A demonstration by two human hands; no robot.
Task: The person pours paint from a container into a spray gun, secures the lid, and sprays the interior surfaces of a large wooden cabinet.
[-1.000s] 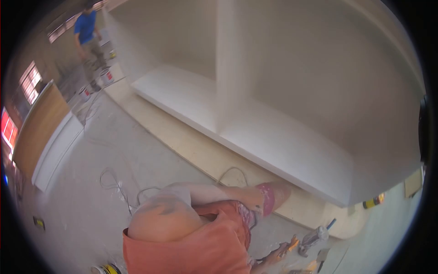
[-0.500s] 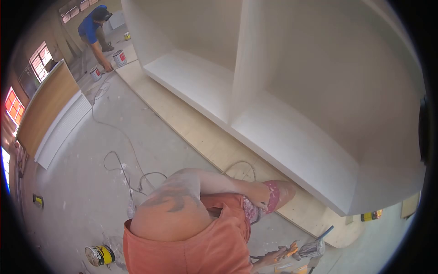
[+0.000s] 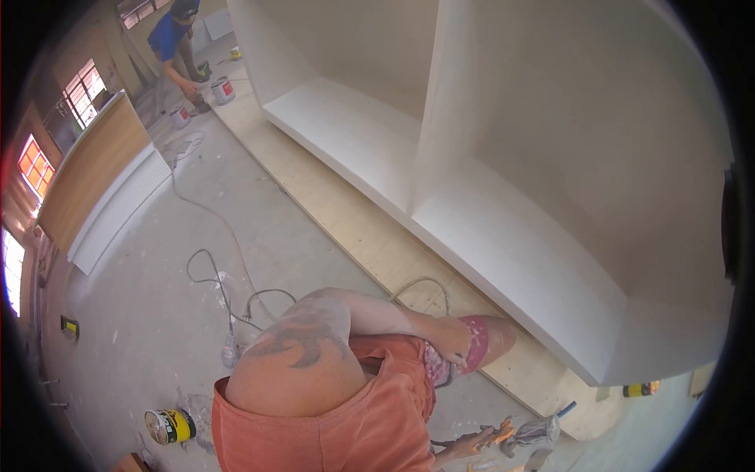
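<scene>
My left arm, with a dark tattoo at the shoulder, bends across to my raised knee (image 3: 495, 343), where patterned red cloth shows. My left hand (image 3: 451, 351) lies by the knee, its fingers mostly hidden. Low in the view, my dusty right hand (image 3: 474, 442) is closed around something with an orange part (image 3: 503, 429); I cannot tell what it is. Just right of it is a grey, dusty object (image 3: 539, 430) with a blue end. A large white cabinet (image 3: 519, 244) with open compartments stands beside me on a pale plywood board (image 3: 330, 228).
A yellow-and-black can (image 3: 174, 425) sits on the floor at lower left. Cords (image 3: 211, 266) trail over the concrete. Panels (image 3: 102, 181) lean at left. Farther back, a person in blue (image 3: 167, 39) bends near two paint cans (image 3: 223, 90). Another yellow-labelled can (image 3: 641, 389) is at right.
My view has turned slightly, so the cabinet, panels and far cans appear shifted right. The far person's hand is now by a dark object beside the cans. My arms keep nearly the same pose.
</scene>
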